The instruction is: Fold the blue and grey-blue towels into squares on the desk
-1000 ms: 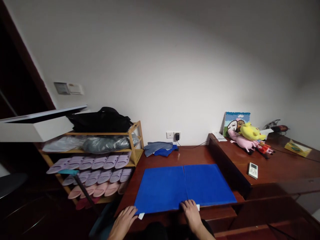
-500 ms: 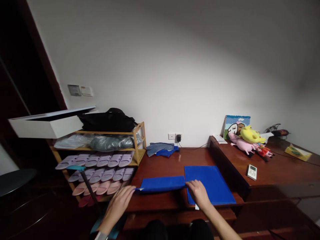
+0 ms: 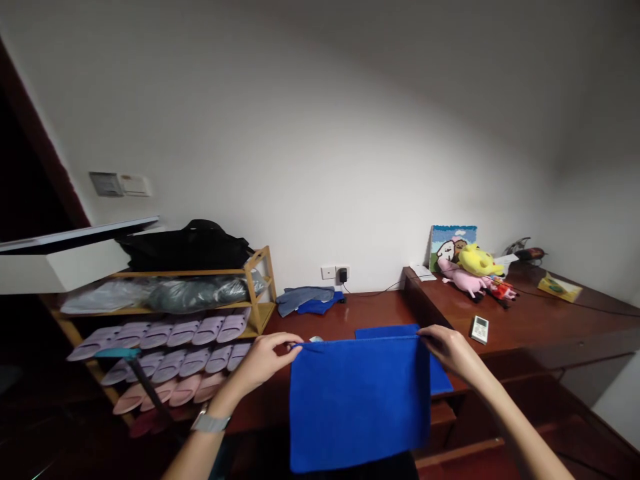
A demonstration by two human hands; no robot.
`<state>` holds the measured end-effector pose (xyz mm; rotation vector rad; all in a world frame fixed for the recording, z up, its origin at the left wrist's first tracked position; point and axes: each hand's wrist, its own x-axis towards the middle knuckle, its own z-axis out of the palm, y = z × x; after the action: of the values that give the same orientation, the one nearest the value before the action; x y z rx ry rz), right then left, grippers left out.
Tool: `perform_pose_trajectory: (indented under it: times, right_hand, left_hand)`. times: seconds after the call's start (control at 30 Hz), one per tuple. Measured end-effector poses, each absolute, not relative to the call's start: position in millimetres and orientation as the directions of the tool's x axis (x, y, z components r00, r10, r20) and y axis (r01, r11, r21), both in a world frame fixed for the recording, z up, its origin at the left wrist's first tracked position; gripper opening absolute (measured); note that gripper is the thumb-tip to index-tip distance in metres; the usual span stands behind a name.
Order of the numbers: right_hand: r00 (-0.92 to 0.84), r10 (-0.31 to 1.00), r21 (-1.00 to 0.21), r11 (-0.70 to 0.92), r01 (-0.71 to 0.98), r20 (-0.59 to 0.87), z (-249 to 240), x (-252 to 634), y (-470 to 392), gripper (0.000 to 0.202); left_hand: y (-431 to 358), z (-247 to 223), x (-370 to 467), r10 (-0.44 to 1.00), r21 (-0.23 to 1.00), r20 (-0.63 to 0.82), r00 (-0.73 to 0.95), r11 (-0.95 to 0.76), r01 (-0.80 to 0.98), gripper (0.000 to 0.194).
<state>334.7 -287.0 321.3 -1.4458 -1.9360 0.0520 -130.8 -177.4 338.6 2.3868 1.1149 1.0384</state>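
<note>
A blue cloth hangs down in front of me, stretched between both hands by its top edge. My left hand pinches its upper left corner, and my right hand pinches the upper right one. Behind it, a second blue cloth lies flat on the brown wooden surface, partly hidden by the held one. Near the wall, a grey-blue cloth and another blue cloth lie crumpled together.
At the left, a wooden rack holds several slippers, a black bag and a white box. On the right desk are a white remote, plush toys and a yellow packet. A plug sits in the wall.
The held cloth was low and folded over above the surface; now it is raised and hangs spread out. Both hands have moved up and right. The view has shifted slightly.
</note>
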Motion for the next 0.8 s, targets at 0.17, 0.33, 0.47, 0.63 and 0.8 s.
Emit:
perform_pose_trajectory:
  times: [0.17, 0.33, 0.47, 0.63, 0.8]
  right_hand:
    - [-0.016, 0.894, -0.444, 0.239, 0.864, 0.449, 305, 390, -263, 0.03]
    - [0.059, 0.816, -0.388, 0.209, 0.898, 0.575, 330, 434, -195, 0.023]
    - [0.142, 0.741, -0.389, 0.171, 0.905, 0.656, 353, 458, -144, 0.024]
    - [0.22, 0.674, -0.422, 0.149, 0.894, 0.705, 321, 469, -140, 0.03]
    - [0.298, 0.732, -0.518, 0.087, 0.851, 0.612, 191, 458, -191, 0.035]
  left_hand:
    - [-139, 331, -67, 0.742, 0.59, 0.344, 0.576, -0.648, 0.482, 0.03]
    - [-78, 349, 0, 0.708, 0.561, 0.466, 0.531, -0.7, 0.442, 0.03]
    - [-40, 366, 39, 0.706, 0.559, 0.589, 0.392, -0.707, 0.433, 0.032]
    - [-49, 335, 57, 0.686, 0.547, 0.651, 0.325, -0.721, 0.425, 0.032]
    - [-107, 205, 58, 0.683, 0.512, 0.573, 0.452, -0.73, 0.453, 0.03]
